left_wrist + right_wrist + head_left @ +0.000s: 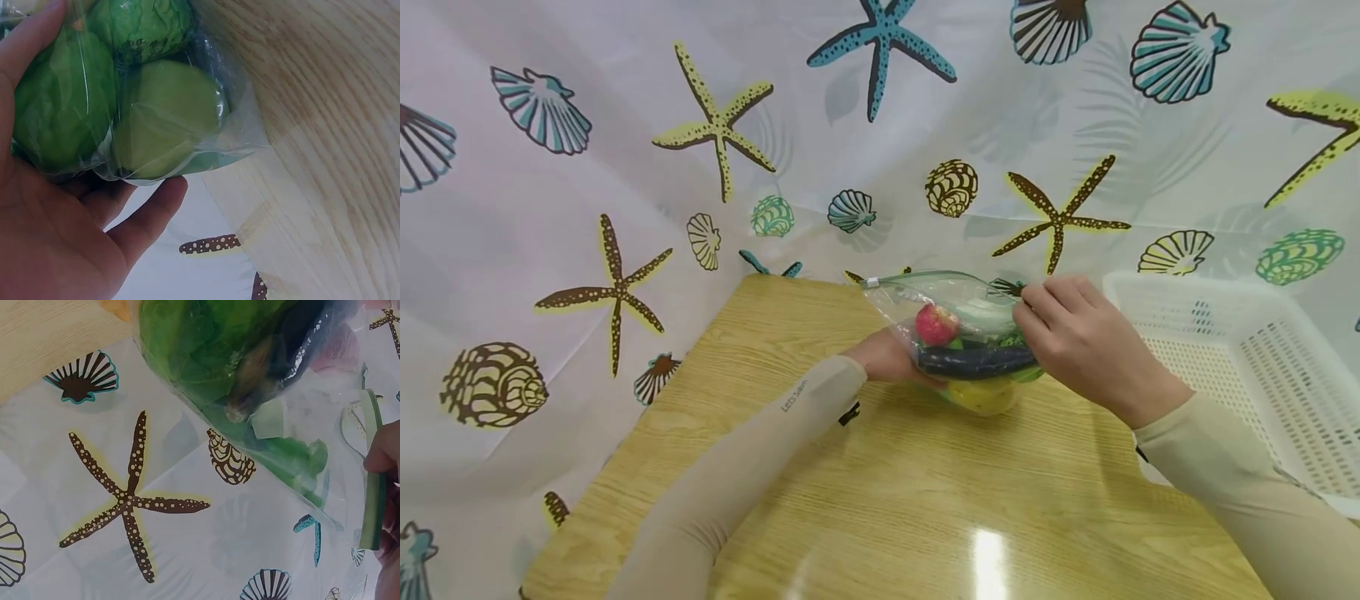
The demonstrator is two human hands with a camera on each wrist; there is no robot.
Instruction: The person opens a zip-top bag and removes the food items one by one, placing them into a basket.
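Observation:
A clear zip bag (892, 307) full of produce is held above the wooden table. Through its plastic show a red round fruit (936, 323), a dark eggplant (977, 362) and a yellow piece (985, 396). The left wrist view adds wrinkled green vegetables (62, 103) and a smooth round green one (172, 119). My left hand (891, 354) holds the bag's lower part, thumb on its side and fingers underneath. With my right hand (1075, 342) I pinch the green zip strip (371, 481) at the right end; the white slider (872, 283) sits at the left end.
A white perforated plastic basket (1322, 358) stands on the right of the wooden table (880, 508). Behind and to the left hangs a white curtain (865, 150) printed with starfish and shells.

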